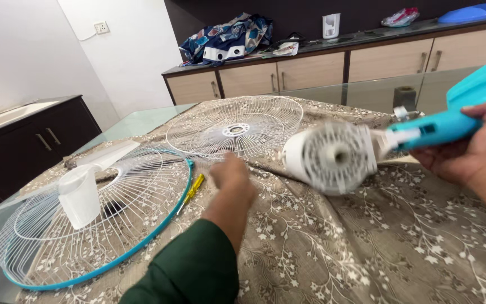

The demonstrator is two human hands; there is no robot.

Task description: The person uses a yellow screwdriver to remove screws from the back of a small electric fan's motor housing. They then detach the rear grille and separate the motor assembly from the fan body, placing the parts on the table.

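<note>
My right hand [468,147] grips the turquoise neck of a fan stand [442,126], holding the white round motor housing [333,156] tilted above the table; the housing is blurred. My left hand [233,175], in a dark green sleeve, reaches forward over the cloth with nothing visibly in it, its fingers blurred. It is close to a yellow-handled screwdriver [193,190]. A wire fan guard with a turquoise rim [94,217] lies at the left with a translucent white fan blade [82,191] resting on it. A second white guard [234,126] lies farther back.
A brown floral cloth [367,242] covers the glass table [142,121]. A long sideboard [333,65] behind carries a blue patterned bag, a white holder and a blue lid. A dark cabinet with a sink [23,129] stands at the left.
</note>
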